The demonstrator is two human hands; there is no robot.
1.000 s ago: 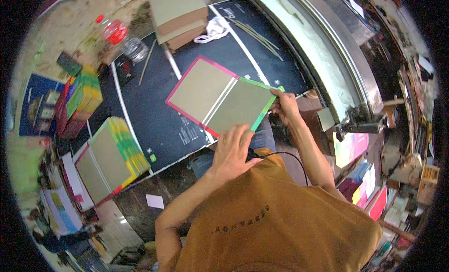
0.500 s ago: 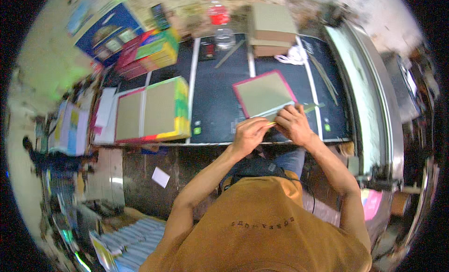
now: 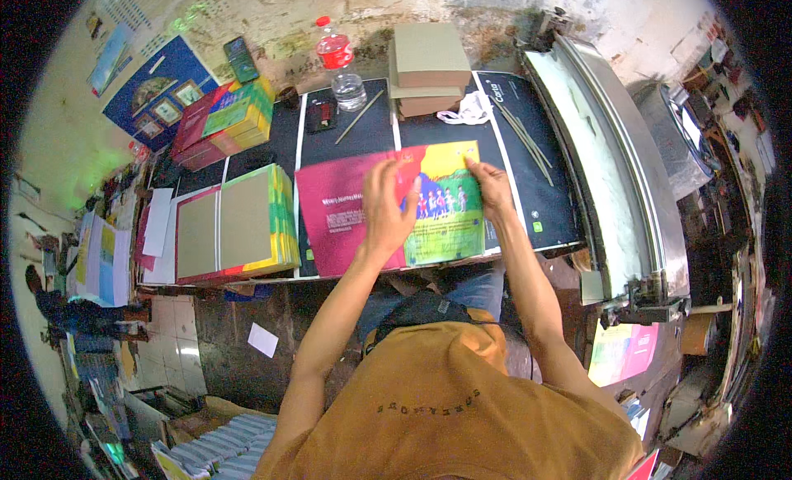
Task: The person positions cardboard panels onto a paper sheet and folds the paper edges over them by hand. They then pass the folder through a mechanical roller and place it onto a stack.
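A wide book cover (image 3: 330, 212) is spread out with its printed side up, magenta on the left and yellow and green with small drawn figures on the right. Over its middle, near the fold, rests my left hand (image 3: 388, 208), fingers extended and slightly apart. My right hand (image 3: 494, 191) grips the cover's right edge near the upper corner, thumb on the printed face. To the left is a stack of similar covers (image 3: 247, 212), grey board side up with coloured borders.
Grey board blocks (image 3: 431, 55) stand at the back, beside a red-capped bottle (image 3: 337, 59) and a white cord bundle (image 3: 470, 108). Thin sticks (image 3: 524, 137) lie at right, before a long metal-framed machine (image 3: 615, 150). Coloured books (image 3: 223, 121) are piled back left.
The cover has turned from grey board side up to printed side up and lies spread wide. My hands have moved apart from its near edge, the right one to the right edge.
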